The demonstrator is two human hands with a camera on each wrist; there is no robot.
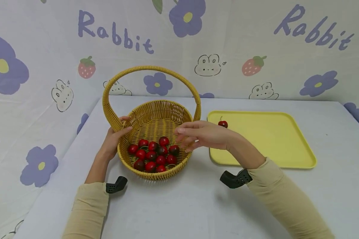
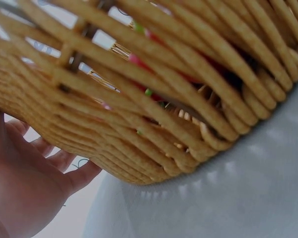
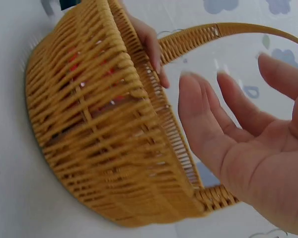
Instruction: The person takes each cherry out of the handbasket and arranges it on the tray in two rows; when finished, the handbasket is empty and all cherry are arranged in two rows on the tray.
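Sleeves: two beige sleeves [image 1: 86, 209] come in at 6 o'clock, nearest to the camera, each with a black wrist mount.
Left hand: left hand [image 1: 113, 139] grips the basket [image 1: 155, 113] at its 9 o'clock side, where the handle meets the rim; thumb over the rim, fingers [image 3: 151, 42] curled outside.
Right hand: right hand [image 1: 203, 134] hovers over the 3 o'clock rim, fingers released and spread, holding nothing.
Basket: woven, yellow, stands on the grey counter [image 1: 182, 205].
Cherries: red cherries [image 1: 152, 156] lie inside, toward 6 o'clock.
Tray: yellow tray [image 1: 275, 139] at 3 o'clock of the basket, with a single cherry [image 1: 222, 123] on it.
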